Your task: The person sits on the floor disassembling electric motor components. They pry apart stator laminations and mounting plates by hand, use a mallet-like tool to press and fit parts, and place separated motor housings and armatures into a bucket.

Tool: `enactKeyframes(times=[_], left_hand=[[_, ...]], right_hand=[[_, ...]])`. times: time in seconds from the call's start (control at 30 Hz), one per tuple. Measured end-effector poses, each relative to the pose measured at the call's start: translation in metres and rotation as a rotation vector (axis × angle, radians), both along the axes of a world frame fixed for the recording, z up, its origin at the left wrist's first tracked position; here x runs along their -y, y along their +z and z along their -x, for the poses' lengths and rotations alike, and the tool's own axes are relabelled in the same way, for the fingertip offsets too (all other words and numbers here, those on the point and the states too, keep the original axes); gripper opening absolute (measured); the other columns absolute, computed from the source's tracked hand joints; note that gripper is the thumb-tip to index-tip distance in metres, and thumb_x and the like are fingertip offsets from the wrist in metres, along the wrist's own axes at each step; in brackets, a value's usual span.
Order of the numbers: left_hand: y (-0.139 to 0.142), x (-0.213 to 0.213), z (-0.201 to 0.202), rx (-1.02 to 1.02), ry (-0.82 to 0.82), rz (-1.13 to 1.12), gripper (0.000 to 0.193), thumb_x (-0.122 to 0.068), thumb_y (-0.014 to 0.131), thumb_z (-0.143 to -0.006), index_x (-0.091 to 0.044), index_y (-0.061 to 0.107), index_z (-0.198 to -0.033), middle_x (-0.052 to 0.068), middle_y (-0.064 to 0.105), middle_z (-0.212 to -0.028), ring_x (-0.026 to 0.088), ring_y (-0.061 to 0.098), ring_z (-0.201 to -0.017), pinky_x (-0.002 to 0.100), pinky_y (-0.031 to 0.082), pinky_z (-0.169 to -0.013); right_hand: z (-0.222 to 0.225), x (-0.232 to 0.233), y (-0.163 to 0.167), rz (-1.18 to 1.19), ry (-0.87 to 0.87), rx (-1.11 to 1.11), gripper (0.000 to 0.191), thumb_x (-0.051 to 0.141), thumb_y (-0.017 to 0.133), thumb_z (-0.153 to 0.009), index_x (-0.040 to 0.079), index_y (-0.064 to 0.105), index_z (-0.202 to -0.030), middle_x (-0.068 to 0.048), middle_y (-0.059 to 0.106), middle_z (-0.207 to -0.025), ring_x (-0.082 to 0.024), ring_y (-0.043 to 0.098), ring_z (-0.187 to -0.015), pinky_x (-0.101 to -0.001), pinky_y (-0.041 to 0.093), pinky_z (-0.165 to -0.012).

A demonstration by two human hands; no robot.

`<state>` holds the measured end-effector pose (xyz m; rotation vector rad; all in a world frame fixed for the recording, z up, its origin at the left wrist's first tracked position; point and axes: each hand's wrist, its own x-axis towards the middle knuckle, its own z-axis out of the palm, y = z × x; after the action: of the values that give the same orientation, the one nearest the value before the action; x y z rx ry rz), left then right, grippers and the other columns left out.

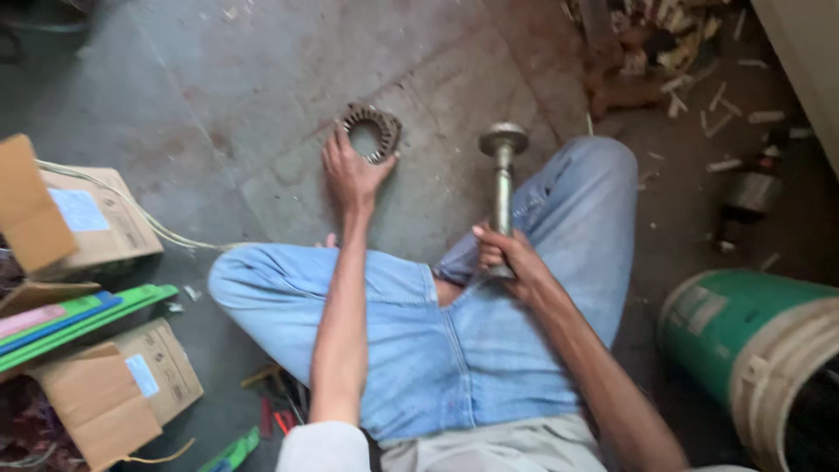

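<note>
I sit on the grey stone floor in blue jeans with my knees spread. My left hand (351,170) reaches forward over my left knee and grips a round metal ring with slotted teeth (374,131) lying on the floor. My right hand (507,255) is closed around the lower end of an upright metal rod with a flat round head (502,166), held between my legs next to my right knee.
Open cardboard boxes (96,223) and green and blue strips (79,319) lie at the left. A green drum (725,328) sits at the lower right. Wood scraps (690,83) litter the floor at the upper right, near a dark cylindrical part (747,197). Red-handled tools (275,415) lie under my left leg.
</note>
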<state>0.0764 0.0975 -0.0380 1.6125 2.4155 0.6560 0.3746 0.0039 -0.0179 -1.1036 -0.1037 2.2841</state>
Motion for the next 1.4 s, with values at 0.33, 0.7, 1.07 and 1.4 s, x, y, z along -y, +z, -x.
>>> enactKeyframes(times=[0.33, 0.7, 1.07, 1.4], left_hand=[[-0.002, 0.021, 0.021, 0.067, -0.267, -0.195, 0.068, -0.052, 0.096, -0.061, -0.009, 0.083, -0.112, 0.038, 0.057, -0.133, 0.048, 0.048, -0.128, 0.052, 0.04, -0.103], [0.002, 0.025, 0.002, -0.104, -0.368, -0.114, 0.065, -0.047, 0.089, -0.058, -0.002, 0.072, -0.102, 0.029, 0.051, -0.147, 0.042, 0.04, -0.139, 0.055, 0.025, -0.114], [0.007, 0.028, 0.009, 0.512, -0.138, -0.309, 0.032, -0.033, 0.071, -0.099, -0.002, 0.071, -0.096, 0.012, 0.068, -0.087, 0.026, 0.062, -0.082, 0.04, 0.049, -0.079], [-0.002, 0.016, 0.016, 0.932, -0.027, -0.224, 0.048, -0.042, 0.062, -0.104, 0.002, 0.062, -0.085, -0.001, 0.051, -0.074, 0.011, 0.047, -0.074, 0.033, 0.042, -0.065]], right_hand=[[0.01, 0.001, 0.005, 0.039, 0.118, 0.077, 0.025, 0.013, 0.07, -0.095, 0.014, 0.046, -0.088, 0.01, 0.041, -0.065, -0.001, 0.038, -0.051, -0.0202, 0.033, -0.047], [0.012, 0.001, 0.012, -0.009, 0.143, 0.131, 0.023, 0.019, 0.072, -0.095, 0.015, 0.049, -0.095, 0.01, 0.039, -0.066, -0.002, 0.038, -0.052, -0.0215, 0.033, -0.049], [0.011, 0.002, 0.011, -0.011, 0.153, 0.174, 0.023, 0.02, 0.072, -0.094, 0.015, 0.049, -0.095, 0.01, 0.039, -0.065, -0.003, 0.038, -0.051, -0.0221, 0.034, -0.049], [0.03, -0.002, 0.049, -0.344, 0.315, 0.521, 0.038, 0.045, 0.056, -0.103, 0.011, 0.049, -0.087, 0.004, 0.043, -0.061, -0.007, 0.043, -0.051, -0.0246, 0.037, -0.045]])
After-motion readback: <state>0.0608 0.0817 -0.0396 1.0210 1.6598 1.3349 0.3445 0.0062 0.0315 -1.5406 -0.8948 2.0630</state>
